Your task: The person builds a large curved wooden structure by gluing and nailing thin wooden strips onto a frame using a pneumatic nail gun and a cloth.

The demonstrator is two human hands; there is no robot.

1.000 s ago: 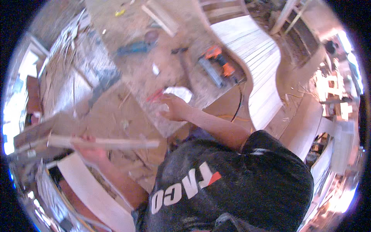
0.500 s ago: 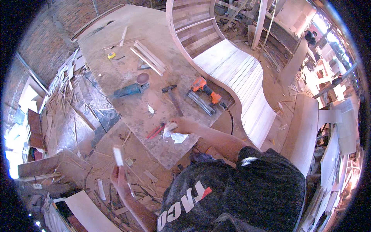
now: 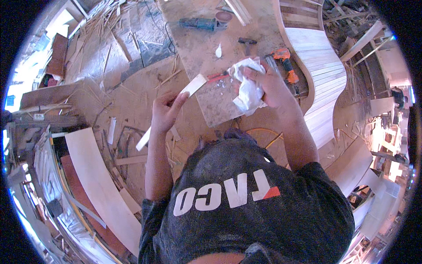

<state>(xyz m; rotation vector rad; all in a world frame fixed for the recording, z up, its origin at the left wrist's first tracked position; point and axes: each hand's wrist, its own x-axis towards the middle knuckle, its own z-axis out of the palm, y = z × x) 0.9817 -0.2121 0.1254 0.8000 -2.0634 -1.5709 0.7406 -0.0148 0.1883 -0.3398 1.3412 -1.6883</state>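
Observation:
Pinched in my left hand [image 3: 166,112] is a narrow pale wood strip [image 3: 194,86], slanting up past the fingers, with its lower end showing behind the wrist. My right hand [image 3: 271,86] is closed around a crumpled white plastic bag [image 3: 249,94] above the near end of the workbench [image 3: 220,110]. Between the two hands lies a red-handled tool [image 3: 216,78], partly hidden by the bag. A small white bottle [image 3: 218,51] and a hammer [image 3: 248,41], its handle mostly covered by the bag, are just beyond.
An orange nail gun [image 3: 282,54] lies right of my right hand, near a curved slatted wooden piece [image 3: 313,57]. A blue power sander [image 3: 198,23] and wood strips [image 3: 238,9] are farther back. Offcuts litter the floor at left, near a curved panel [image 3: 103,180].
The view has swung down and left. My left hand has risen toward the bench with the strip. My right hand has lifted the white bag up from the benchtop.

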